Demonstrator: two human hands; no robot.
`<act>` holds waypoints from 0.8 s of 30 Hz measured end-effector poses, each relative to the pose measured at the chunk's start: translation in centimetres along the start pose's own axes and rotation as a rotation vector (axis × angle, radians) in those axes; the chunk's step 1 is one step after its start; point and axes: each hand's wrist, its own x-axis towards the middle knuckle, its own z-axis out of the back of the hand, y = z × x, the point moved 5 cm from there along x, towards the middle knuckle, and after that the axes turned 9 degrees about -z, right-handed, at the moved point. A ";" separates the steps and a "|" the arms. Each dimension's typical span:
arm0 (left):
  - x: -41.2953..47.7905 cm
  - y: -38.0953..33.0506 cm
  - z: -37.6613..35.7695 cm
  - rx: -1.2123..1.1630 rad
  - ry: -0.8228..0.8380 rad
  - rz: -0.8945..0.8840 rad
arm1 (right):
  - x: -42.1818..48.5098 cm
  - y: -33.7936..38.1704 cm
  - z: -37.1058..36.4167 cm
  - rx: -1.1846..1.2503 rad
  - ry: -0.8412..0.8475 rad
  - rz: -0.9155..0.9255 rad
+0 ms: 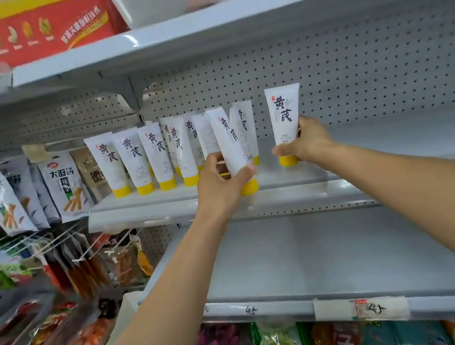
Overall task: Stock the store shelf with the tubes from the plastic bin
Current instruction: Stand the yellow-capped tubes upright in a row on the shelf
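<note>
Head view: white yellow-capped tubes [157, 154], label "黄芪".

Snack packets [66, 185] — red box [22, 35]

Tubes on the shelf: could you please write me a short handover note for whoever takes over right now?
Left grip holds a tilted tube at the shelf front edge.
Right grip holds an upright tube, cap down on the shelf.
Done: a row of tubes stands to the left.
Left: stand both held tubes; there is room to the right. The bin is out of view.
</note>
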 end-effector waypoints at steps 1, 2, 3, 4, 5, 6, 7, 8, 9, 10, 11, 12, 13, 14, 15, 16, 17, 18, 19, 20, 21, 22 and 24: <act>0.4 0.2 0.2 -0.002 0.005 -0.003 | 0.7 -0.1 -0.4 -0.034 -0.010 0.003; 0.7 0.4 0.4 -0.008 0.008 -0.004 | 1.3 -0.3 -0.8 -0.069 -0.020 0.004; 1.0 0.7 0.6 -0.016 0.012 -0.003 | 1.7 -0.3 -1.1 -0.102 -0.028 0.005; 1.2 0.9 0.8 -0.026 0.017 -0.001 | 2.2 -0.4 -1.4 -0.132 -0.038 -0.002; 1.4 1.1 0.9 -0.033 0.024 0.000 | 2.7 -0.6 -1.7 -0.157 -0.045 -0.011; 1.7 1.2 1.0 -0.037 0.033 -0.002 | 3.1 -0.7 -1.9 -0.168 -0.047 -0.021; 1.9 1.4 1.0 -0.041 0.042 -0.003 | 3.6 -0.9 -2.1 -0.168 -0.046 -0.030; 2.1 1.5 1.1 -0.048 0.050 -0.003 | 3.9 -1.0 -2.3 -0.166 -0.047 -0.035; 2.3 1.7 1.1 -0.058 0.055 -0.001 | 4.3 -1.0 -2.5 -0.171 -0.047 -0.035; 2.4 1.9 1.1 -0.069 0.058 0.003 | 4.6 -1.0 -2.6 -0.177 -0.046 -0.034; 2.5 2.1 1.1 -0.077 0.060 0.008 | 4.8 -1.0 -2.6 -0.179 -0.044 -0.032; 2.7 2.3 1.1 -0.083 0.061 0.011 | 5.0 -1.0 -2.8 -0.177 -0.041 -0.035; 2.8 2.4 1.1 -0.088 0.064 0.012 | 5.2 -1.0 -2.9 -0.174 -0.036 -0.033; 2.8 2.5 1.1 -0.093 0.066 0.015 | 5.4 -1.0 -2.9 -0.174 -0.033 -0.032; 2.8 2.6 1.0 -0.099 0.069 0.018 | 5.5 -0.9 -3.0 -0.176 -0.032 -0.028; 2.8 2.7 1.0 -0.103 0.070 0.020 | 5.5 -0.9 -3.0 -0.176 -0.032 -0.028; 2.8 2.8 1.1 -0.104 0.071 0.022 | 5.6 -0.9 -3.1 -0.174 -0.029 -0.028; 2.8 2.8 1.1 -0.103 0.070 0.023 | 5.7 -0.9 -3.1 -0.177 -0.027 -0.030; 2.8 2.8 1.1 -0.102 0.070 0.024 | 5.7 -0.9 -3.2 -0.186 -0.025 -0.031; 2.8 2.7 1.1 -0.104 0.070 0.025 | 5.7 -1.0 -3.2 -0.193 -0.019 -0.041; 2.7 2.6 1.1 -0.105 0.070 0.027 | 5.7 -1.1 -3.2 -0.196 -0.011 -0.058; 2.6 2.6 1.1 -0.106 0.068 0.030 | 5.6 -1.2 -3.2 -0.192 -0.002 -0.086; 2.4 2.4 1.1 -0.106 0.064 0.038 | 5.2 -1.6 -2.7 -0.174 -0.009 -0.145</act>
